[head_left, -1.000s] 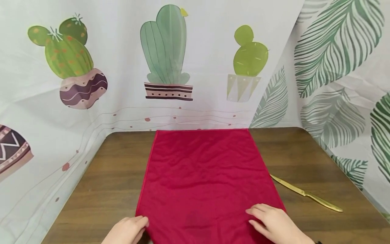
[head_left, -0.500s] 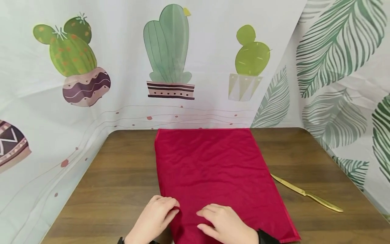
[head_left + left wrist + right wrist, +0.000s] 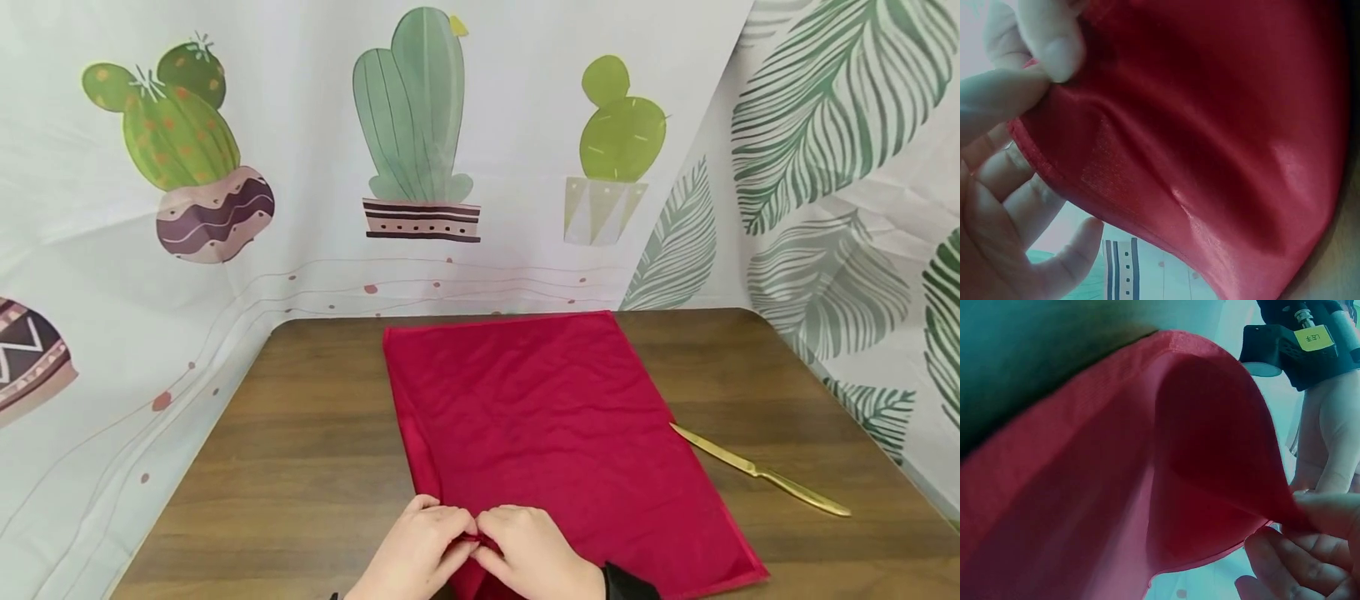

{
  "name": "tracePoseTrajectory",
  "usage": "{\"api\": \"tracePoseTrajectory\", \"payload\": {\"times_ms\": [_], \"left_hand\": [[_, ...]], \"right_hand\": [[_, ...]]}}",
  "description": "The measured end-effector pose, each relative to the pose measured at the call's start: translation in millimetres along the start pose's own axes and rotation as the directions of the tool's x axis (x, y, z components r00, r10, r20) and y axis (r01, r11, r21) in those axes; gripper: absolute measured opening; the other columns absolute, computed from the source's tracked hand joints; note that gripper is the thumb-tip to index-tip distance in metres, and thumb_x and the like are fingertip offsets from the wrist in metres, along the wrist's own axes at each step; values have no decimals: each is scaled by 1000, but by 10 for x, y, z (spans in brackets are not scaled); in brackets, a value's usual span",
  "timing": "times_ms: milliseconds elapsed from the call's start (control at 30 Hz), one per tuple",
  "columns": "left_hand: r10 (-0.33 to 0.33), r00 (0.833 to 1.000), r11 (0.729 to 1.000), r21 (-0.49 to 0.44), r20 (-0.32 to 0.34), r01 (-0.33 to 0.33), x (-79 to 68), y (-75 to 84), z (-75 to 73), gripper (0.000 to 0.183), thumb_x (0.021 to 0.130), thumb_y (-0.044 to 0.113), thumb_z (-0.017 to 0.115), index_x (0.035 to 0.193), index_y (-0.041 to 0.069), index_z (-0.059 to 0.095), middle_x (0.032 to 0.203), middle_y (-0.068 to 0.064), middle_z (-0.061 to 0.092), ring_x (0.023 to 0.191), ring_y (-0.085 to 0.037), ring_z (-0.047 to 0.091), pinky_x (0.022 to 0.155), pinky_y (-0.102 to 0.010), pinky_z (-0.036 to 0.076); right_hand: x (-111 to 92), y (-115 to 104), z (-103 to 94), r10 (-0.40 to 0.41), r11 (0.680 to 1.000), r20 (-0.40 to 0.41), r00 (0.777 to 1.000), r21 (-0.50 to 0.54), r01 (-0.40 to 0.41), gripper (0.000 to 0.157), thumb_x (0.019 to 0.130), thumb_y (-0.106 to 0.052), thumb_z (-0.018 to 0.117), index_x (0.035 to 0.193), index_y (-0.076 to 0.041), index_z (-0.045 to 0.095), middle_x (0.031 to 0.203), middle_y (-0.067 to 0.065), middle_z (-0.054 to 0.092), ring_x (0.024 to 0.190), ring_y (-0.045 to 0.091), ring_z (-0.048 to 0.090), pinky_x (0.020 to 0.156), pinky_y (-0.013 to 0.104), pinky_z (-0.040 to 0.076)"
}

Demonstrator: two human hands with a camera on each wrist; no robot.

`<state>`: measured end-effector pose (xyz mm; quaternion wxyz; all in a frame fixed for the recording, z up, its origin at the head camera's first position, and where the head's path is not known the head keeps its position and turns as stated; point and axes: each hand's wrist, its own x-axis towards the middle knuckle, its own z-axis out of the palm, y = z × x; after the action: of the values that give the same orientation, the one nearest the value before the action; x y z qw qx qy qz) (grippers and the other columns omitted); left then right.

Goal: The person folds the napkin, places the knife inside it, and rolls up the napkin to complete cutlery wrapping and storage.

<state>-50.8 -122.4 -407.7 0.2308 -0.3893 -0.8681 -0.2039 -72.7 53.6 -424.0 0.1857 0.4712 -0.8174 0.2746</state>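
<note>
A red cloth lies over the table, its left side lifted and folded near the front. My left hand pinches its edge between thumb and fingers; in the left wrist view the cloth hangs in soft folds from that grip. Right beside it, my right hand pinches the cloth too, the fingertips of both hands meeting at the front. The right wrist view shows the hemmed cloth bulging away from the pinching thumb and fingers.
A gold knife lies on the wooden table, its tip at the cloth's right edge. Behind the table hangs a white curtain printed with cacti and leaves. A dark wrist device sits on the left wrist.
Both hands have come together toward the middle front, the right moving left and now pinching the cloth. The cloth's left side has been pulled inward, and its lower right corner has slid right.
</note>
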Motion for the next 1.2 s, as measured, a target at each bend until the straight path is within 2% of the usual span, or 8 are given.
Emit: {"api": "tracePoseTrajectory", "payload": {"times_ms": [267, 367, 500, 533, 633, 800, 1000, 1200], "left_hand": [[-17, 999, 999, 29, 45, 15, -37, -114, -44, 22, 67, 8, 71, 77, 17, 54, 71, 12, 55, 68, -2, 53, 72, -36, 38], [4, 1000, 999, 37, 22, -5, -82, -210, -43, 14, 75, 11, 66, 77, 17, 53, 70, 12, 53, 68, -2, 53, 71, -32, 38], [10, 1000, 1000, 16, 10, -10, -149, -327, -35, 16, 73, 9, 67, 74, 16, 53, 67, 13, 52, 63, -2, 51, 65, -24, 38], [3, 1000, 1000, 12, 16, -3, -165, -353, -36, 20, 67, 6, 69, 73, 17, 53, 66, 13, 52, 62, -2, 51, 64, -23, 38], [-33, 999, 999, -18, 37, 33, -212, -440, -35, 26, 62, 2, 72, 73, 17, 55, 67, 13, 54, 61, -2, 50, 61, -19, 39], [-109, 991, 992, -57, 80, 114, -252, -571, -39, 28, 63, -2, 72, 74, 17, 55, 70, 13, 55, 61, 0, 50, 57, -13, 39], [-196, 966, 978, -33, 170, 205, -284, -652, -38, 26, 67, -2, 70, 74, 17, 54, 69, 13, 53, 62, -1, 50, 57, -19, 41], [-271, 947, 961, -3, 174, 276, -353, -739, -85, 27, 66, -3, 70, 74, 17, 54, 70, 12, 53, 63, -3, 51, 58, -23, 43]], "right_hand": [[-19, 1, -140, -25, 1000, 15, 1000, -12, 25, 16, 76, -14, 66, 68, -16, 52, 61, -11, 49, 56, 1, 48, 52, 8, 34], [-71, 17, -232, -64, 998, -6, 998, 0, 64, 16, 78, -15, 64, 69, -16, 52, 60, -11, 47, 55, -1, 45, 54, 6, 33], [-203, 65, -376, -137, 991, -46, 990, -10, 136, 16, 86, -20, 56, 71, -17, 53, 61, -12, 48, 55, -2, 45, 55, 5, 33], [-237, 80, -414, -153, 988, -58, 987, -19, 152, 17, 88, -22, 54, 72, -17, 53, 62, -12, 49, 55, -2, 46, 56, 5, 34], [-328, 127, -559, -182, 983, -76, 980, -21, 181, 19, 91, -24, 49, 74, -17, 54, 65, -13, 51, 58, -2, 47, 57, 5, 35], [-446, 157, -873, -170, 985, -84, 982, 12, 171, 19, 91, -25, 47, 75, -18, 54, 67, -14, 50, 60, -3, 46, 58, 6, 36], [-589, 203, -1215, -213, 975, -120, 970, 37, 219, 11, 89, -21, 52, 81, -17, 59, 74, -12, 56, 68, -2, 51, 64, 9, 41], [-708, 205, -1422, -189, 979, -126, 974, 56, 197, 11, 89, -22, 51, 86, -16, 60, 79, -13, 57, 73, -4, 51, 65, 10, 42]]}}
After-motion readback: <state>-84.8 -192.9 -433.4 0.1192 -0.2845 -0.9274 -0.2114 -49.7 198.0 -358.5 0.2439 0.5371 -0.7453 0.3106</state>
